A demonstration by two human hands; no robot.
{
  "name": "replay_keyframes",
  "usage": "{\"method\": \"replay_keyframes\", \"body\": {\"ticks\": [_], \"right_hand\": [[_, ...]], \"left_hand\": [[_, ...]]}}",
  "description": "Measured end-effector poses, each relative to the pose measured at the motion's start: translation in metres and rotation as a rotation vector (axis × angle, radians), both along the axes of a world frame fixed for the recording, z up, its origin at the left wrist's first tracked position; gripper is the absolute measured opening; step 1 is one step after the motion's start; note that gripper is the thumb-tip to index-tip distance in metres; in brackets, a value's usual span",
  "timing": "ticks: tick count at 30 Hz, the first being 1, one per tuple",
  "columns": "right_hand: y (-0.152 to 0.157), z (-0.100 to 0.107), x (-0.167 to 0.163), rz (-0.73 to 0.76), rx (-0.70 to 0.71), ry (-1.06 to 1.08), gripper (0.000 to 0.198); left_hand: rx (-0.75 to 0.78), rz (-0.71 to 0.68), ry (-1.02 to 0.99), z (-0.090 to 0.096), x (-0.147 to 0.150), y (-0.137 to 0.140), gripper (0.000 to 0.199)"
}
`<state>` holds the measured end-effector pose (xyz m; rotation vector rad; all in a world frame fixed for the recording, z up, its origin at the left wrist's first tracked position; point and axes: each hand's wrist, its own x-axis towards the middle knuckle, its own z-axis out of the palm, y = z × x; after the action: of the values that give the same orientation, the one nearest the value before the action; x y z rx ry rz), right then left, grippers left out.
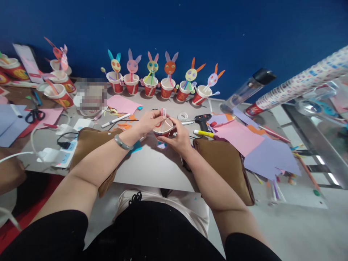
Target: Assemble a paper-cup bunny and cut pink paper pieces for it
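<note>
My right hand (178,136) is wrapped round the side of a red paper cup (160,133) with a white inside. At the cup's far rim, my left hand (149,122) pinches a thin pink and white strip (163,112); whether it is a straw or folded paper I cannot tell. A small paper face (162,145) with blue eyes lies on the table just below the cup. Along the wall stand several red cups (150,88) with paper rabbit heads (170,67) on sticks rising from them.
Near my right hand lie a black glue gun (203,121), a yellow marker (203,133) and a roll of tape (182,116). Brown cushions (221,166) flank my arms. Purple paper (272,156) covers the right side; a power strip (66,154) and scissors (35,115) sit left.
</note>
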<state>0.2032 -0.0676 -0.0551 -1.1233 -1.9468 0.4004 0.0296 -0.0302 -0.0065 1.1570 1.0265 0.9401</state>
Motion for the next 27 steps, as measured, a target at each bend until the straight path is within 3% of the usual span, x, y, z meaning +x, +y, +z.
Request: {"method": "replay_keyframes", "body": {"ticks": [2, 6, 8, 11, 13, 17, 21, 25, 27], "right_hand": [[0.003, 0.01, 0.009, 0.003, -0.027, 0.05, 0.083], [0.012, 0.039, 0.047, -0.189, -0.06, 0.095, 0.054], [0.016, 0.048, 0.073, -0.322, -0.065, -0.063, 0.04], [0.02, 0.047, 0.107, -0.469, -0.088, -0.499, 0.015], [0.024, 0.039, 0.12, -0.514, -0.167, -0.684, 0.016], [0.031, 0.024, 0.126, -0.531, -0.314, -0.779, 0.026], [0.035, 0.026, 0.127, -0.502, -0.295, -0.78, 0.037], [0.033, 0.055, 0.119, -0.407, -0.194, -0.759, 0.023], [0.027, 0.078, 0.102, -0.314, -0.068, -0.566, 0.025]], "left_hand": [[-0.008, 0.017, 0.023, 0.002, -0.005, 0.003, 0.022], [0.041, 0.075, -0.012, 0.007, -0.018, 0.013, 0.025], [0.052, 0.083, -0.026, 0.008, -0.021, 0.015, 0.024], [0.02, 0.06, -0.013, 0.01, -0.019, 0.013, 0.023], [-0.018, 0.009, 0.005, 0.01, -0.015, 0.01, 0.024], [-0.065, -0.098, 0.026, 0.006, -0.011, 0.007, 0.02], [-0.051, -0.157, 0.033, 0.001, -0.011, 0.006, 0.017], [-0.056, -0.179, 0.032, 0.003, -0.01, 0.005, 0.013], [-0.075, -0.176, 0.05, 0.005, -0.009, 0.004, 0.012]]}}
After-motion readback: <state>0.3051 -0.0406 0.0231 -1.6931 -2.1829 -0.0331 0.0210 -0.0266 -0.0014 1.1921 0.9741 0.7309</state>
